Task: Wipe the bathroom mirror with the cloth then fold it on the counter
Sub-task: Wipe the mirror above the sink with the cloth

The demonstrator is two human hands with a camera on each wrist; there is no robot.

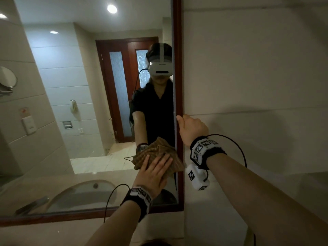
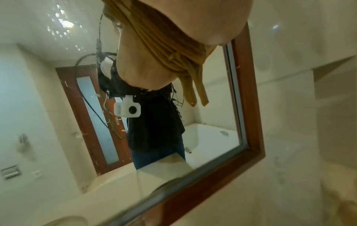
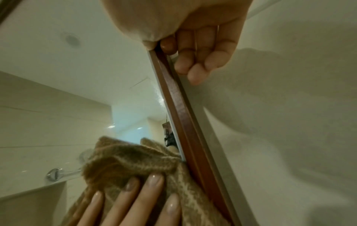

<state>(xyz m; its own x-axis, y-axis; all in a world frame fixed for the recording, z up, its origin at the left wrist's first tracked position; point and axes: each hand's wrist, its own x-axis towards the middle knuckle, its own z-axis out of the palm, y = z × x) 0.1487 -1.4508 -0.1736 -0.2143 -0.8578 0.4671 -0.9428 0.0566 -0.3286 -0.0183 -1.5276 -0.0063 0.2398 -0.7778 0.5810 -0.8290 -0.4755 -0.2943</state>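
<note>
A brown ribbed cloth lies bunched against the glass of the wood-framed mirror, near its lower right corner. My left hand presses it flat to the glass with straight, spread fingers. In the left wrist view the cloth hangs in folds under my palm. My right hand grips the frame's right edge higher up, its fingers curled round the wooden strip. The right wrist view shows the cloth touching the frame.
A beige tiled wall runs to the right of the mirror. The pale counter lies below the frame's bottom rail. The glass reflects a sink basin, a wooden door and me. A small round wall mirror hangs at far left.
</note>
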